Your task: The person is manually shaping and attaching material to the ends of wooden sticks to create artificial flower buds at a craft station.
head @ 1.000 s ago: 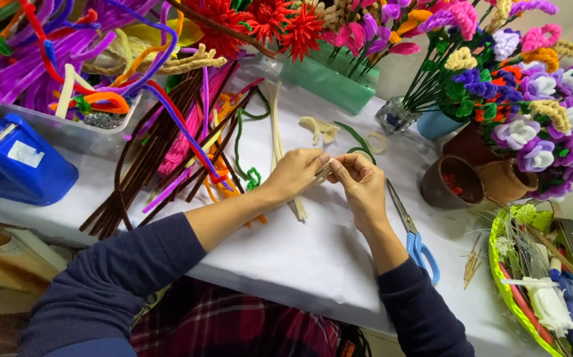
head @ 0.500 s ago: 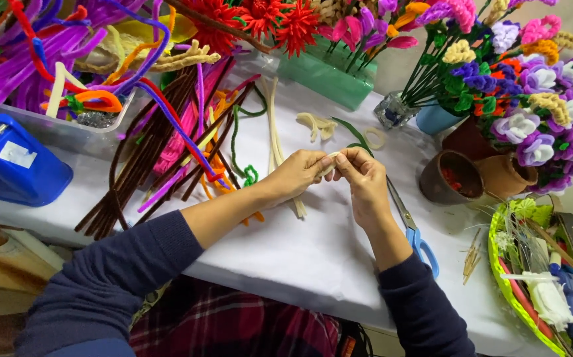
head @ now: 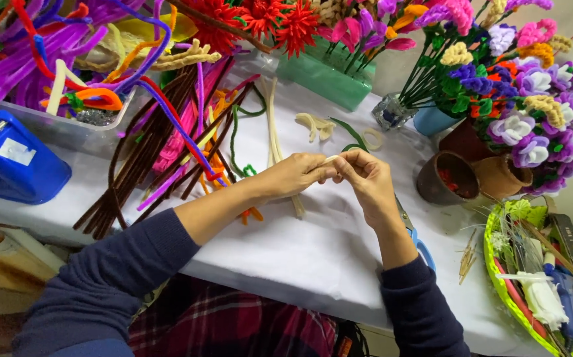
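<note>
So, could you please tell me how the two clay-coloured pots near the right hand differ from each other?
The darker brown pot sits nearer the right hand and tilts its open mouth toward the camera, showing red bits inside. The lighter terracotta pot lies further right, and purple and white flowers cover its mouth, so its inside is hidden. Both are small, round and rest on the white table.
</note>
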